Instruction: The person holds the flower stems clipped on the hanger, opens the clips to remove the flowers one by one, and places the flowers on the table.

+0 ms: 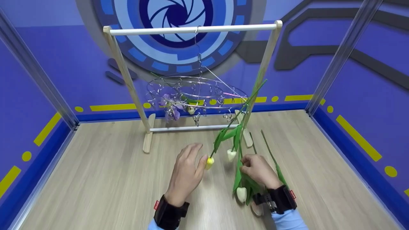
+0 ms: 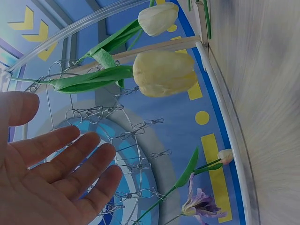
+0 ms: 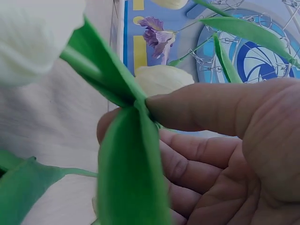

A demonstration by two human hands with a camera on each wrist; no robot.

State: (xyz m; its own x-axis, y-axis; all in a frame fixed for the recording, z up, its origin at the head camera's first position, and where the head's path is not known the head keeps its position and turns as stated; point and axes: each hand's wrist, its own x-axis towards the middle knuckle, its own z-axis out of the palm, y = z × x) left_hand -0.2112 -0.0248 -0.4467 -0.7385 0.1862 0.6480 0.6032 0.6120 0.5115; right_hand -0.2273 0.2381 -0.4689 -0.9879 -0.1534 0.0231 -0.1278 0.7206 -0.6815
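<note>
My right hand (image 1: 260, 171) pinches the leafy stem of an artificial tulip (image 1: 242, 194) between thumb and fingertips; its white bloom points down toward me. In the right wrist view the green leaf (image 3: 133, 173) spreads from the pinch. My left hand (image 1: 187, 172) holds nothing, its fingers loosely extended beside a hanging yellowish tulip (image 1: 209, 163); whether the thumb touches it I cannot tell. Another white tulip (image 1: 231, 155) hangs head down just right of it. Above them, a round wire clip hanger (image 1: 198, 105) also bears a purple flower (image 1: 172, 108) at left.
A wooden rack (image 1: 127, 76) with a white top bar (image 1: 159, 31) carries the hanger. More green stems (image 1: 271, 150) lie on the table (image 1: 105, 179) around my right hand, one bloom partly hidden under the wrist strap (image 1: 278, 198). Printed walls stand behind and at both sides.
</note>
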